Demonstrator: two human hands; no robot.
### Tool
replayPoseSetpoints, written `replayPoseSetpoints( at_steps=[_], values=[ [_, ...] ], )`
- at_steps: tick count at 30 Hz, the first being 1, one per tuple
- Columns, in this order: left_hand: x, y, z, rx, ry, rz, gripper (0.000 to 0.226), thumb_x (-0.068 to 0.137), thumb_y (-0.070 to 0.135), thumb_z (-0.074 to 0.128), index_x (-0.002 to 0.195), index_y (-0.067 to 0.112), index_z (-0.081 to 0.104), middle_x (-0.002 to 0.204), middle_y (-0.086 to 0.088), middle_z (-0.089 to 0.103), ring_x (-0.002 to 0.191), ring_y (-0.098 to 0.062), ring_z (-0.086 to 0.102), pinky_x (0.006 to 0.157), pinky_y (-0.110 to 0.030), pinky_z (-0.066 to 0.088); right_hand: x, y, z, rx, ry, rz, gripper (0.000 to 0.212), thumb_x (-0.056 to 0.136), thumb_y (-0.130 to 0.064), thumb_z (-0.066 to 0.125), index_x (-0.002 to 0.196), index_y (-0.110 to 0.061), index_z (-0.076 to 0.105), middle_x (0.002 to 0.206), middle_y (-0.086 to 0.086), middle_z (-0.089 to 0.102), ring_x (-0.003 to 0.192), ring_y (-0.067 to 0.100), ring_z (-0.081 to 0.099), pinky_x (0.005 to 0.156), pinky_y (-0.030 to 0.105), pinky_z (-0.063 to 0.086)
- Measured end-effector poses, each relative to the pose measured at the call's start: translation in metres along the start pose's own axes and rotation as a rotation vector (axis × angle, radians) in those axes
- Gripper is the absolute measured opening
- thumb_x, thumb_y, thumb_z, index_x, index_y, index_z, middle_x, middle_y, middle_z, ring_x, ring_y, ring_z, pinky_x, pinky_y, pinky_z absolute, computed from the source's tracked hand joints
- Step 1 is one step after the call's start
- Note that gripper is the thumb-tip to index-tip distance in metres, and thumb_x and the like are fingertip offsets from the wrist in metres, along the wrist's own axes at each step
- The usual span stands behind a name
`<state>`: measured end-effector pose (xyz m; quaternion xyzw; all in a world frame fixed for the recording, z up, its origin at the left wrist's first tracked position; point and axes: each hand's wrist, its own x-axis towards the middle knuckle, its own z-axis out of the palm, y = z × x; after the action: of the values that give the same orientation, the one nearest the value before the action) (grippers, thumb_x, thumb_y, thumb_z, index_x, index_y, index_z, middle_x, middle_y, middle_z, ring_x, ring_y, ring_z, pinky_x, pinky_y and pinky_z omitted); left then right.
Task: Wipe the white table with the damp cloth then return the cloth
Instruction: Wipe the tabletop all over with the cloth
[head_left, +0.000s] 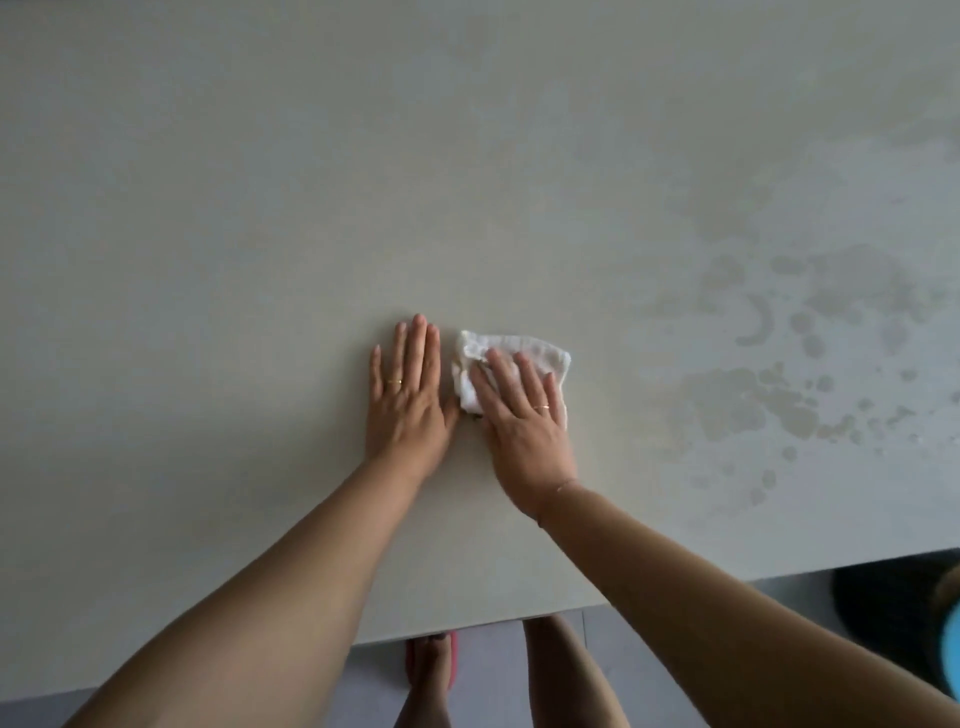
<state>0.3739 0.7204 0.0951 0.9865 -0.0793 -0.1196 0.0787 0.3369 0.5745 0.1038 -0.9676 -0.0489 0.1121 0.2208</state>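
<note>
Surface: a white table (260, 208) fills nearly the whole view, its near edge running across the bottom, higher at the right than at the left.
Wet marks: patches and droplets of moisture (769, 405) spread over the right side of the tabletop, from the far right corner area down toward the near edge; the left side looks dry and even in tone.
Cloth: a small white cloth (488, 348), crumpled and loosely folded, lies on the tabletop around the middle, somewhat nearer the near edge than the far one.
Right hand: the right hand (524, 421) lies flat on the cloth, palm down, fingers spread and pointing away and a little to the left, pressing it to the surface without closing around it; a thin ring shows on one finger.
Left hand: the left hand (408, 400) rests flat and open on the bare tabletop just beside the cloth's left edge, fingers together and extended, holding nothing; it too wears a thin ring.
Arms: both bare forearms reach in from the bottom over the near edge.
Below the table: grey floor (493, 675), the person's bare legs and a foot in a red sandal (431, 660).
Lower right corner: a dark object with a blue part (948, 649), cut off by the frame, too little visible to identify.
</note>
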Motion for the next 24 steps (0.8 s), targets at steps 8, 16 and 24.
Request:
replayPoseSetpoints(
  at_steps=[8,16,24],
  values=[
    [0.000,-0.001,0.002,0.034,-0.002,0.006,0.071,0.093,0.048,0.023,0.147,0.002,0.024,0.155,-0.014,0.020,0.144,-0.031,0.017,0.116,-0.051,0.010,0.060,0.052,-0.037,0.011,0.172,0.320,0.054,0.097,-0.021,0.042,0.148,-0.023,0.026,0.158,0.003,0.016,0.146,0.025,0.007,0.118,0.042,0.000],
    [0.000,0.000,0.004,0.064,0.027,0.009,0.067,0.096,0.048,0.025,0.144,0.002,0.034,0.151,-0.015,0.031,0.141,-0.032,0.026,0.114,-0.052,0.021,0.060,0.024,-0.022,-0.077,-0.070,-0.242,0.054,0.097,-0.020,0.045,0.147,-0.024,0.027,0.157,0.001,0.019,0.146,0.025,0.010,0.117,0.040,-0.006],
    [0.001,0.000,0.006,0.082,0.016,-0.010,0.067,0.096,0.047,0.021,0.146,0.002,0.028,0.153,-0.016,0.027,0.143,-0.031,0.022,0.114,-0.051,0.018,0.082,-0.002,-0.014,-0.027,0.061,0.110,0.060,0.093,-0.018,0.044,0.148,-0.025,0.022,0.159,0.000,0.012,0.146,0.028,0.003,0.116,0.043,-0.005]
  ],
)
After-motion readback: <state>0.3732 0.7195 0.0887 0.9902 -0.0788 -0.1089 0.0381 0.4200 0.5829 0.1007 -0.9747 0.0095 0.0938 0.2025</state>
